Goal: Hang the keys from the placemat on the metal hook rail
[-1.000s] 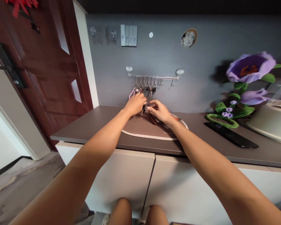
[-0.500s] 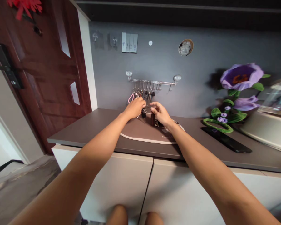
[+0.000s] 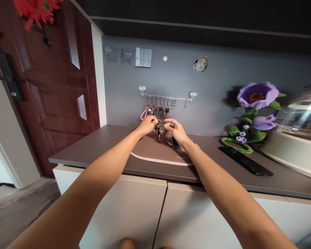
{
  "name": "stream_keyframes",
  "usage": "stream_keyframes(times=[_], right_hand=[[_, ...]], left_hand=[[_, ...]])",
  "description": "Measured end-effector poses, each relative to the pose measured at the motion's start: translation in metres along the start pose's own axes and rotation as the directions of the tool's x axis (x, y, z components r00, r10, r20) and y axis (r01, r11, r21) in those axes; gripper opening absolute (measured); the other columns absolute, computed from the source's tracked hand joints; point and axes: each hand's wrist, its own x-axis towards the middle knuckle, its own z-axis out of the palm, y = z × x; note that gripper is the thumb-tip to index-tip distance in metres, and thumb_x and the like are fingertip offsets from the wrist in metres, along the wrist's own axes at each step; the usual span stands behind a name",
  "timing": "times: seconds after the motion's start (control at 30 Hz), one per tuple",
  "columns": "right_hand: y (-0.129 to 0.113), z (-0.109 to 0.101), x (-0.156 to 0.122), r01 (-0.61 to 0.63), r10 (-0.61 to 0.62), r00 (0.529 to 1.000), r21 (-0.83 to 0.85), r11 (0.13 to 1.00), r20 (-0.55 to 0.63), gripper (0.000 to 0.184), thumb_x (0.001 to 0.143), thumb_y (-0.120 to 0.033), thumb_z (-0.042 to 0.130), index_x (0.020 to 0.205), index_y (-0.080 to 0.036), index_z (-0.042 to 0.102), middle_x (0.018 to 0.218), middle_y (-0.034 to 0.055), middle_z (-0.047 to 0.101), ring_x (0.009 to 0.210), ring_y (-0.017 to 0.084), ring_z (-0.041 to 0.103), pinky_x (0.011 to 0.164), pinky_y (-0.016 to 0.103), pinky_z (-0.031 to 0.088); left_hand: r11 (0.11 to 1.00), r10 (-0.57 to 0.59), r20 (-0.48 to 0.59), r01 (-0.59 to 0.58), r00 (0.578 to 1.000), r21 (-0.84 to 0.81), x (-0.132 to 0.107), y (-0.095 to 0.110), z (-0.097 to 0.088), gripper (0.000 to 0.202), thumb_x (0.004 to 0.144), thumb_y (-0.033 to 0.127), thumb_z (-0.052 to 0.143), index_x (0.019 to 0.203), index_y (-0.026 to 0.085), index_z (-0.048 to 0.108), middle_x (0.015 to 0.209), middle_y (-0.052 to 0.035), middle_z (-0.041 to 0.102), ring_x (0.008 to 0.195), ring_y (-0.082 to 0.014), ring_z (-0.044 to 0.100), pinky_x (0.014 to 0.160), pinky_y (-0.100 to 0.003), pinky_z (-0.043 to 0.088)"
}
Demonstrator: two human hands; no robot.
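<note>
Both hands (image 3: 162,125) pinching key bunch (image 3: 159,132) above mat (image 3: 150,156).

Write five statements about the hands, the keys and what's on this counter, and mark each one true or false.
1. The left hand and the right hand both pinch a bunch of keys between them. True.
2. The hook rail on the wall is bare. False: hanging keys fill its left half.
3. A dark phone lies flat on the counter, to the right of the mat. True.
4. The door on the left is white. False: it is dark red-brown wood.
5. The purple flower stands to the left of the hands. False: it is on their right, against the wall.
</note>
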Motion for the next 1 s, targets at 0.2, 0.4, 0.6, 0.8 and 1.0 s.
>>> stream_keyframes(times=[0.2,0.4,0.6,0.8,1.0], right_hand=[[-0.002,0.002,-0.002,-0.061,0.061,0.997,0.002,0.998,0.043,0.033,0.065,-0.030,0.064,0.095,-0.020,0.052,0.069,-0.0024,0.058,0.058,0.009,0.050,0.054,0.023,0.039],[-0.001,0.005,-0.003,-0.044,0.042,0.998,0.027,0.999,0.041,0.029,0.064,-0.032,0.065,0.089,-0.021,0.056,0.071,-0.0027,0.058,0.061,0.009,0.050,0.059,0.023,0.040],[0.000,0.004,0.002,0.003,-0.001,0.998,0.042,0.999,-0.059,0.025,0.065,-0.040,0.063,0.079,-0.019,0.059,0.074,-0.0022,0.056,0.067,0.009,0.048,0.069,0.024,0.040],[0.000,0.002,0.003,0.013,-0.006,0.994,0.064,0.998,-0.113,0.026,0.063,-0.042,0.064,0.073,-0.018,0.059,0.071,-0.0019,0.055,0.066,0.009,0.047,0.068,0.024,0.040],[-0.007,0.006,0.003,-0.062,0.100,0.976,0.198,0.978,-0.191,0.028,0.060,-0.043,0.065,0.073,-0.020,0.056,0.070,-0.0023,0.054,0.064,0.009,0.049,0.061,0.022,0.041]], left_hand=[[0.979,-0.116,-0.022,0.110,0.993,-0.171,0.000,-0.002,0.006,0.013,0.076,0.019,0.045,0.070,0.015,0.055,0.069,-0.0004,0.056,0.066,-0.0119,0.049,0.066,-0.025,0.038],[0.890,-0.200,-0.015,0.175,0.980,-0.420,0.002,-0.007,0.016,0.014,0.075,0.026,0.048,0.073,0.015,0.056,0.066,0.0012,0.054,0.059,-0.0095,0.045,0.060,-0.023,0.036],[0.844,-0.148,0.002,0.128,0.989,-0.521,-0.002,-0.001,0.021,0.017,0.075,0.030,0.050,0.075,0.015,0.056,0.068,0.0009,0.055,0.061,-0.0094,0.046,0.060,-0.021,0.036],[0.910,-0.030,-0.083,-0.007,0.996,-0.415,-0.007,0.006,0.024,0.018,0.077,0.031,0.049,0.076,0.014,0.055,0.072,-0.0009,0.057,0.068,-0.0118,0.051,0.067,-0.023,0.040],[0.972,0.065,-0.148,-0.096,0.987,-0.212,-0.006,-0.002,0.030,0.022,0.082,0.031,0.043,0.087,0.014,0.055,0.088,-0.0061,0.059,0.079,-0.0142,0.055,0.074,-0.027,0.042]])
